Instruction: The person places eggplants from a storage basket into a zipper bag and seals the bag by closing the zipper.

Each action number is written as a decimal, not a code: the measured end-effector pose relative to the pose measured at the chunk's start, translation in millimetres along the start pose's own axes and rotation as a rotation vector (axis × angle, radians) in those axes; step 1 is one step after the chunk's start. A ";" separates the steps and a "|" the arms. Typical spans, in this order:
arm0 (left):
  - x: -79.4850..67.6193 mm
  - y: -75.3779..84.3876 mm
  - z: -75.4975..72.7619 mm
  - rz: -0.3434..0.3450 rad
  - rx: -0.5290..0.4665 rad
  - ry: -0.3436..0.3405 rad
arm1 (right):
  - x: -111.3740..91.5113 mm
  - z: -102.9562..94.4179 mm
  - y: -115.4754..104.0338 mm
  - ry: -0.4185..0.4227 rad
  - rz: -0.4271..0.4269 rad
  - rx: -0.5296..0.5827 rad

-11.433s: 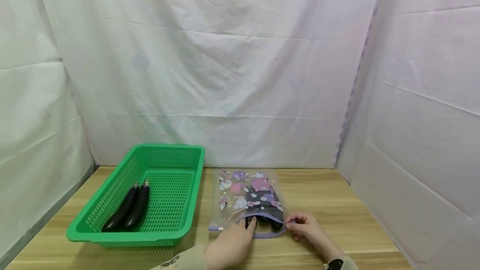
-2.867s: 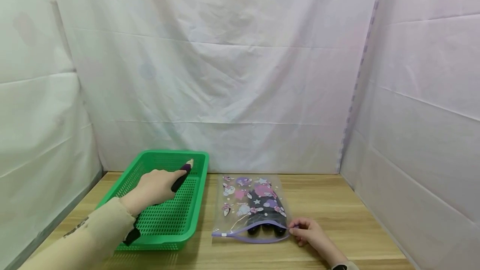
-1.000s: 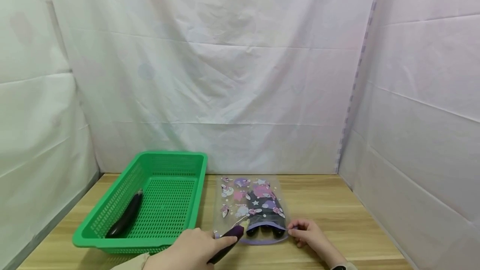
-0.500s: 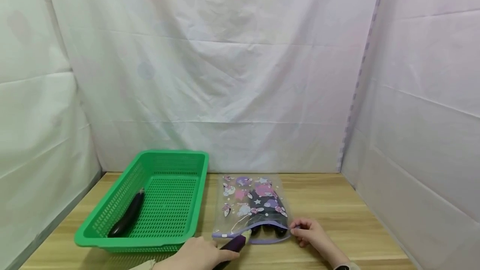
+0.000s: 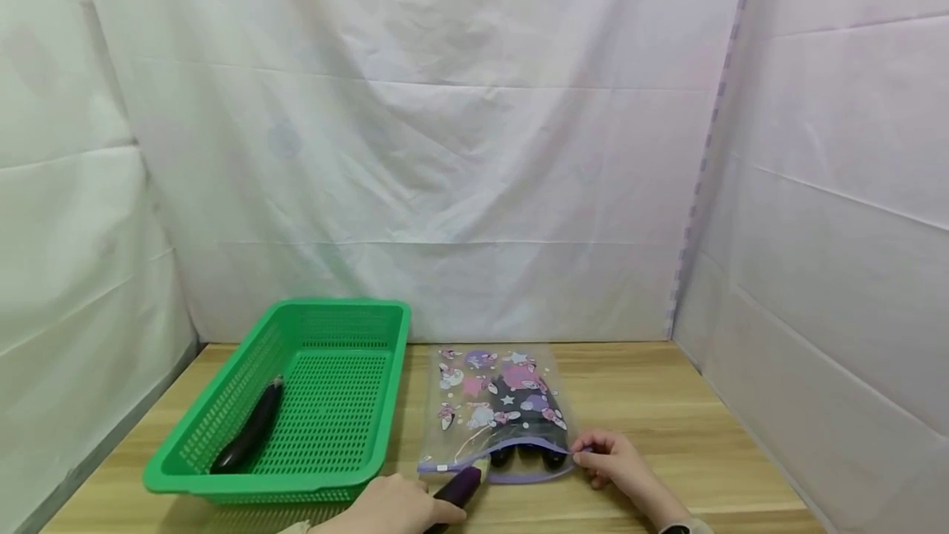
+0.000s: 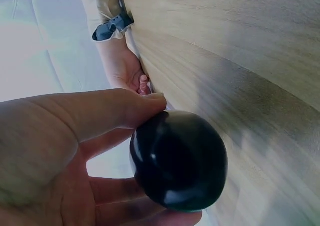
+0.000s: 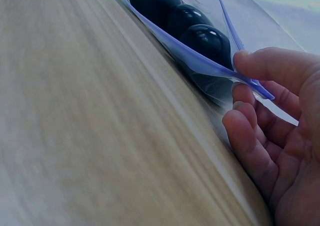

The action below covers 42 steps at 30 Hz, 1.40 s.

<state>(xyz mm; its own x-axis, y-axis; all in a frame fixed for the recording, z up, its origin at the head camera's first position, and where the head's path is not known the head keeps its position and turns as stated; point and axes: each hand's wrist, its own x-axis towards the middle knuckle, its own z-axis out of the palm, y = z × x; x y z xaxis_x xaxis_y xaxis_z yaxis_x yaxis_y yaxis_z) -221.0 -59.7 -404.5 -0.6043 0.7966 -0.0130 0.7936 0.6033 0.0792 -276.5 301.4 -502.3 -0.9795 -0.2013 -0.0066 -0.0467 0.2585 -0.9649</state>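
My left hand [image 5: 396,505] grips a dark purple eggplant [image 5: 461,486], its pale stem end right at the mouth of a clear zip bag [image 5: 455,402]. The left wrist view shows the rounded, glossy end of this eggplant [image 6: 182,161] between thumb and fingers. Printed with pink and purple cartoons, the bag lies flat with its mouth parted toward me. Inside are three eggplants [image 7: 205,40] side by side, rounded ends facing out. At the mouth's right corner, my right hand [image 5: 611,464] pinches the purple zip edge [image 7: 257,87] between thumb and fingers.
A green plastic basket [image 5: 396,369] stands left of the bag, with one eggplant [image 5: 252,431] along its left side. Both sit on a wood-grain table [image 5: 630,386]. White cloth [image 5: 445,147] hangs behind and at both sides.
My left hand took one of two eggplants from the basket and brought it right to the bag's mouth. Over the last second it has moved little. My right hand keeps pinching the bag's corner.
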 end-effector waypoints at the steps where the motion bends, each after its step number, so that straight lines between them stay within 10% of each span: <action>1: 0.6 -0.5 0.9 0.001 0.006 0.008 | -0.1 0.0 -0.1 0.001 -0.004 -0.001; 42: 39.9 11.2 14.6 -0.026 -0.053 0.091 | 0.0 0.7 4.4 0.001 0.003 0.001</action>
<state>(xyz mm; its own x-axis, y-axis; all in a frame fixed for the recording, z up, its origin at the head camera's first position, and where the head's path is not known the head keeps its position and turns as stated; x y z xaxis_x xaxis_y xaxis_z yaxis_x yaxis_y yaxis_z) -235.2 -20.6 -418.6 -0.6303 0.7728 0.0750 0.7744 0.6188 0.1322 -276.5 301.9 -506.8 -0.9798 -0.1999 -0.0092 -0.0435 0.2579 -0.9652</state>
